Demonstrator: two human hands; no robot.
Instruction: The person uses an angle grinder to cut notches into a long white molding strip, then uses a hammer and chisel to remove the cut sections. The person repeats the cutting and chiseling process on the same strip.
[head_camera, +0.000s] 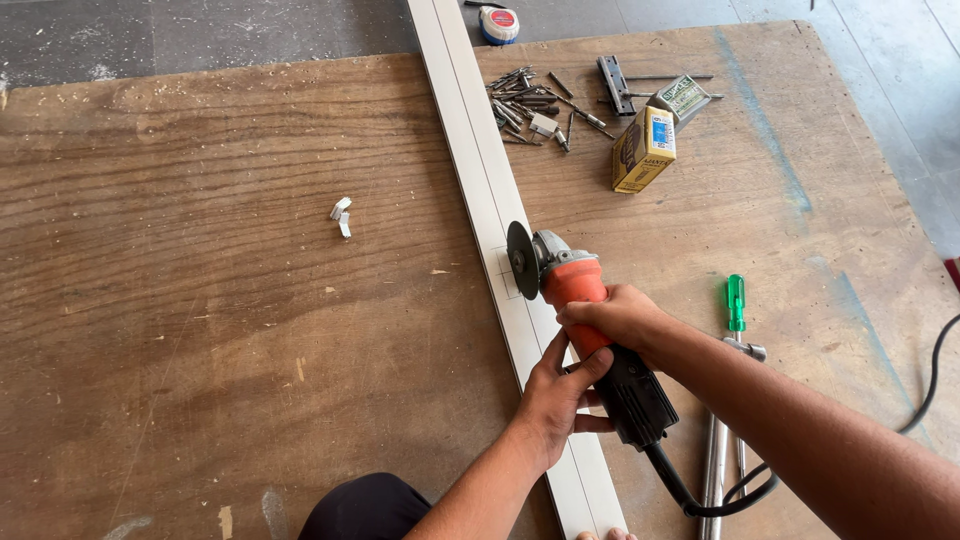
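Two small bent metal clips lie on the scuffed plywood surface. A long white flat profile runs across it. The left hand and right hand each hold a full grip around the orange-and-black angle grinder, its dark disc upright on the profile. Further right, loose steel bits, a closed yellow cardboard box whose contents are hidden, and a green-handled screwdriver.

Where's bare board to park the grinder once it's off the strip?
Widest bare patch: the plywood board left of the white strip, apart from two small metal clips. Crowded: top right, with drill bits and yellow box; screwdriver and rods beside the right hand.
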